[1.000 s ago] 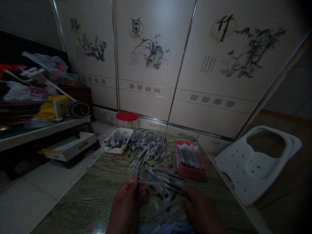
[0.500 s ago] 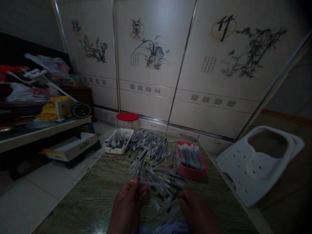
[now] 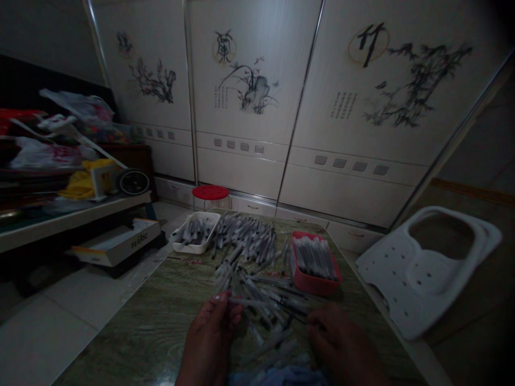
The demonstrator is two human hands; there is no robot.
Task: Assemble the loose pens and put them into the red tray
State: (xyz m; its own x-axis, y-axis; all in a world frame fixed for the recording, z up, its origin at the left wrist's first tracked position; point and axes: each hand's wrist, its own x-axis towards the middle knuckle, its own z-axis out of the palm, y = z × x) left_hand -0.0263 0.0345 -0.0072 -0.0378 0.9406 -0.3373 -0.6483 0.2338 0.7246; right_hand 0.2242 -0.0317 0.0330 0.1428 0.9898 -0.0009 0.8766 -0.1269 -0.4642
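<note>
Head view: left hand (image 3: 209,329) pinches a pen (image 3: 253,303) near loose pens (image 3: 250,289); right hand (image 3: 336,335) grips a dark slender item (image 3: 295,311).

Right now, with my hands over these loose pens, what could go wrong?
The pen in your left hand could snag or knock the crossed loose pens. Pens leaning over the rim of the white tray might spill if bumped. In this dim light, the dark slim item at your right hand may be hard to tell apart.
</note>
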